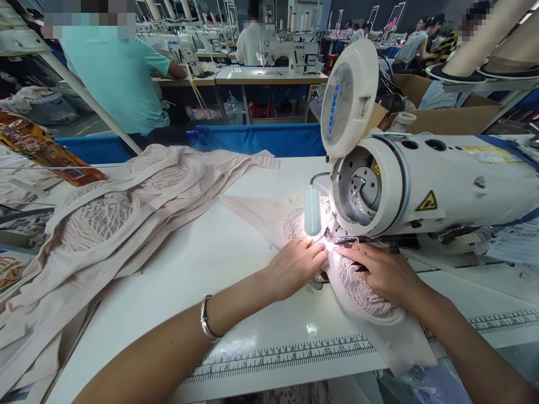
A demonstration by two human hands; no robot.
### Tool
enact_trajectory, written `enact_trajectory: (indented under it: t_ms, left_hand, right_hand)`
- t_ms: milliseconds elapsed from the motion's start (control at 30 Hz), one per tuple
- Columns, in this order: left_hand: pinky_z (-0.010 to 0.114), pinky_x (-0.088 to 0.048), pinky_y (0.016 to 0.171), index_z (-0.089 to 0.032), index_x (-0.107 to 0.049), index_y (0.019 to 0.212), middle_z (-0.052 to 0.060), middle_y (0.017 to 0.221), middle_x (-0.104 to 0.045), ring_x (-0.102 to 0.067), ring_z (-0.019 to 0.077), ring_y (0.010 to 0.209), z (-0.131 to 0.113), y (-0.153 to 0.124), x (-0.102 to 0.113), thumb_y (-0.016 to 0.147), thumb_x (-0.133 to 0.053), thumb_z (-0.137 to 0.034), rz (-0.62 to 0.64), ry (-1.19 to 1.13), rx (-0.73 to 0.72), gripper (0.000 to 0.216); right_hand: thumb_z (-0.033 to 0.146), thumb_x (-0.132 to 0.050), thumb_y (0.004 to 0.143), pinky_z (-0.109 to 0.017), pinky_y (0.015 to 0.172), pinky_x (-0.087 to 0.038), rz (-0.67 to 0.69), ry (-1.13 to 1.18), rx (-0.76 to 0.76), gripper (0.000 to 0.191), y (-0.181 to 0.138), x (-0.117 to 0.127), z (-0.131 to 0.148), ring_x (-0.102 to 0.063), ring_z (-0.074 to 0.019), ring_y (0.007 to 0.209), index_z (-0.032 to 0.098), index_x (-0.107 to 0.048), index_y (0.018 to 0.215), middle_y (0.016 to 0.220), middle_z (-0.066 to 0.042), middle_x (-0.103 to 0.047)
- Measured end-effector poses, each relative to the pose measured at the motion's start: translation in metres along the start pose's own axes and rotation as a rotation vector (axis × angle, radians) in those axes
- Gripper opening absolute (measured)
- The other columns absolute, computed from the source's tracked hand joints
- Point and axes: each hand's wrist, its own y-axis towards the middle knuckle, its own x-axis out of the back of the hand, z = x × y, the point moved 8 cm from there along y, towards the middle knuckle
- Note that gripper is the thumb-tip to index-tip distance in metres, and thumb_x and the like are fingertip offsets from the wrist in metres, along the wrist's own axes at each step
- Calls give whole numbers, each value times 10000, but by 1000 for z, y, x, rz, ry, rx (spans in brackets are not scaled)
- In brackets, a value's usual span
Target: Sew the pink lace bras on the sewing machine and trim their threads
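A pale pink lacy bra piece lies under the needle area of a white sewing machine, in bright lamp light. My left hand is closed on its cloth just left of the needle, with thumb and fingertips pinched together. My right hand rests on the lace on the right, its index finger stretched toward the needle. Dark pointed ends of a small tool show beneath the right fingers; its kind is mostly hidden. The machine's round end cover stands raised. More lace spreads behind the left hand.
A pile of similar lacy pieces covers the table's left side, beside an orange-brown packet. A printed ruler runs along the front edge. Thread cones stand at upper right. A person in turquoise sits beyond the table.
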Motion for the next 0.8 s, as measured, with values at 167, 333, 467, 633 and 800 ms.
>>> enact_trajectory:
  t_ms: [167, 333, 467, 633, 800]
  left_hand:
    - [317, -373, 685, -156, -636, 1107, 60, 1090, -706, -572, 198, 891, 14, -3, -8, 974, -390, -10, -6, -58, 64, 315]
    - [351, -421, 777, -193, -681, 1089, 66, 1047, -722, -599, 192, 917, 26, -1, -16, 980, -365, -20, -35, -56, 92, 376]
    - [388, -429, 846, -216, -699, 1077, 68, 1063, -727, -611, 198, 931, 32, 0, -18, 1016, -359, -76, -39, -59, 111, 373]
    - [409, -453, 811, -195, -700, 1083, 102, 1128, -717, -609, 229, 949, 30, 2, -9, 1016, -362, -99, -52, -25, 129, 358]
    - [369, -463, 762, -118, -656, 980, 128, 988, -667, -588, 229, 838, 4, 7, -1, 974, -432, -102, 33, 51, 144, 224]
  right_hand:
    - [71, -453, 742, -201, 509, -439, 9, -6, -16, 671, 0, 2, 0, -685, -145, 795, 362, -642, 1317, 1079, -1, -721]
    - [99, -450, 766, -224, 531, -454, 7, -19, -14, 614, -2, 9, 2, -699, -157, 833, 344, -643, 1294, 1184, 4, -716]
    - [96, -464, 724, -248, 552, -445, -26, -18, -32, 524, 0, 15, 3, -694, -171, 798, 298, -673, 1161, 1132, 3, -742]
    - [296, -539, 865, -292, 584, -455, -99, -30, -168, 195, 7, 16, -6, -663, -212, 681, 279, -674, 1004, 863, -23, -756]
    - [453, -642, 843, -288, 581, -466, -12, 48, -334, 229, 11, 5, -16, -677, -215, 718, 275, -667, 985, 859, -23, -739]
